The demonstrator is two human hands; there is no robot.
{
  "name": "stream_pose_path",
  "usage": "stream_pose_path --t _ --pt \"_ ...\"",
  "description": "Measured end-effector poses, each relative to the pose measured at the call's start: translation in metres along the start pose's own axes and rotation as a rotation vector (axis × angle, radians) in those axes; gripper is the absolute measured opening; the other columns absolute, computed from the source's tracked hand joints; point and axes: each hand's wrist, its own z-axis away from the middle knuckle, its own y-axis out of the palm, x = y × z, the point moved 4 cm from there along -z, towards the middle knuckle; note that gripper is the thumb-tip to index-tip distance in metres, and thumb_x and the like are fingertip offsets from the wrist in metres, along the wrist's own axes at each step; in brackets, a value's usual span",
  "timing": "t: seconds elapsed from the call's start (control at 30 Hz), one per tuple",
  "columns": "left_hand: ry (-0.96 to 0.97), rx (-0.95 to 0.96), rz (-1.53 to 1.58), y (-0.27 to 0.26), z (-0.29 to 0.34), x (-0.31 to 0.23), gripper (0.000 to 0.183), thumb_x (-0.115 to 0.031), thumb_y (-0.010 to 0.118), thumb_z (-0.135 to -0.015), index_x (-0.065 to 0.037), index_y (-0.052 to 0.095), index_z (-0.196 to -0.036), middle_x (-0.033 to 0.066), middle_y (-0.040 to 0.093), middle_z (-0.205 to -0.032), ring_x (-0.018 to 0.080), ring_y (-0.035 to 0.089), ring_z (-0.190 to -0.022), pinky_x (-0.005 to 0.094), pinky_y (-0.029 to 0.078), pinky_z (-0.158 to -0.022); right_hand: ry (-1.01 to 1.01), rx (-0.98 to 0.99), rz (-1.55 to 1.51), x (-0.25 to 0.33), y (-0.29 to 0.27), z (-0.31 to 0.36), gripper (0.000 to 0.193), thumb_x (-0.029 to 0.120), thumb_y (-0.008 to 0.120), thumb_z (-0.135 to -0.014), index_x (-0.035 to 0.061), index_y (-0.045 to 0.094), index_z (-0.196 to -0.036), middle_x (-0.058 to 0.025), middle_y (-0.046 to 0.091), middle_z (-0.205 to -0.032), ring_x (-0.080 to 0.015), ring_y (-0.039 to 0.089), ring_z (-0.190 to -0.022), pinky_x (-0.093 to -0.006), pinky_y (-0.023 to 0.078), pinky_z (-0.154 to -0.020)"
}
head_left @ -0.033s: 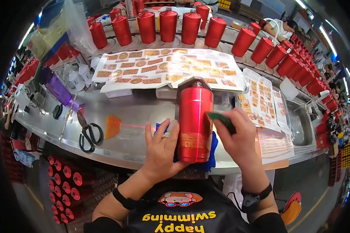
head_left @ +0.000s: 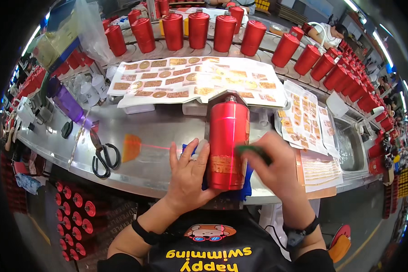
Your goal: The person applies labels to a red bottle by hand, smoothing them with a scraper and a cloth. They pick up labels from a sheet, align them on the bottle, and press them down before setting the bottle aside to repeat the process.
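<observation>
A glossy red metal bottle [head_left: 228, 131] lies in a dark angular holder [head_left: 241, 97], its silver neck pointing away from me. A gold printed strip [head_left: 222, 164] runs round its lower part. My left hand [head_left: 183, 179] steadies the bottle at its lower left, index finger along the side, thumb by the base, other fingers spread. In my right hand [head_left: 279, 165] is a small dark green scraper [head_left: 254, 149], its edge against the bottle's right half. The right fingers are slightly blurred. Part of a blue cloth [head_left: 248, 181] shows beneath the bottle.
Black-handled scissors [head_left: 105, 158] and an orange translucent piece [head_left: 131, 147] lie to the left. Sheets of gold decals [head_left: 167, 81] cover the back; more sheets [head_left: 303, 118] lie right, near a sink [head_left: 351, 154]. Red bottles [head_left: 198, 29] line a curved conveyor. A co-worker [head_left: 324, 34] sits far right.
My right hand has moved slightly left with the scraper, across the bottle's face. The bottles on the conveyor have shifted slightly to the right. My left hand stays put.
</observation>
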Motion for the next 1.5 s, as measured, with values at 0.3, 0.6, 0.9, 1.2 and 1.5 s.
stream_pose_path --t 0.3,0.6,0.9,1.2,1.5 --pt "-0.022 -0.021 0.001 -0.008 -0.004 -0.002 0.099 -0.052 0.075 -0.072 0.006 0.037 -0.142 0.0202 0.063 -0.101 0.0425 0.039 -0.131 0.0678 0.01 -0.109 -0.279 0.34 -0.222 0.028 0.006 0.02 0.032 0.002 0.077 -0.068 0.0059 0.066 -0.098 -0.0093 0.059 -0.084 -0.0274 0.06 -0.076 -0.038 0.048 -0.065" --pt "-0.024 -0.08 0.027 -0.009 -0.004 -0.009 0.095 -0.052 0.075 -0.072 0.006 0.042 -0.14 0.02 0.064 -0.096 0.0414 0.042 -0.129 0.0678 0.01 -0.109 -0.325 0.542 -0.398 0.04 0.004 0.024 0.038 0.003 0.077 -0.06 0.0071 0.067 -0.096 -0.0081 0.056 -0.081 -0.0281 0.058 -0.073 -0.038 0.047 -0.065" --pt "-0.019 -0.094 0.0 -0.013 -0.005 -0.015 0.093 -0.051 0.076 -0.072 0.005 0.045 -0.138 0.0184 0.065 -0.093 0.0403 0.044 -0.127 0.0659 0.011 -0.109 -0.09 0.536 -0.424 0.022 0.003 0.014 0.018 0.008 0.077 -0.076 0.0029 0.066 -0.089 -0.0087 0.058 -0.076 -0.0225 0.06 -0.067 -0.0329 0.046 -0.058" --pt "-0.025 -0.099 -0.018 -0.014 -0.007 -0.014 0.089 -0.05 0.076 -0.072 0.004 0.048 -0.137 0.0196 0.066 -0.095 0.0406 0.044 -0.128 0.0654 0.011 -0.109 -0.038 0.221 -0.154 -0.003 -0.001 -0.016 0.017 0.01 0.076 -0.078 0.0014 0.066 -0.087 -0.0108 0.057 -0.073 -0.0229 0.058 -0.064 -0.0328 0.044 -0.057" --pt "-0.024 -0.086 -0.031 -0.019 -0.006 -0.015 0.09 -0.051 0.076 -0.071 0.005 0.048 -0.136 0.02 0.066 -0.101 0.0396 0.044 -0.128 0.0662 0.013 -0.109 -0.059 0.25 -0.173 0.017 0.008 -0.009 0.013 0.008 0.074 -0.08 0.0022 0.066 -0.088 -0.0111 0.057 -0.073 -0.0224 0.057 -0.063 -0.0326 0.043 -0.056"
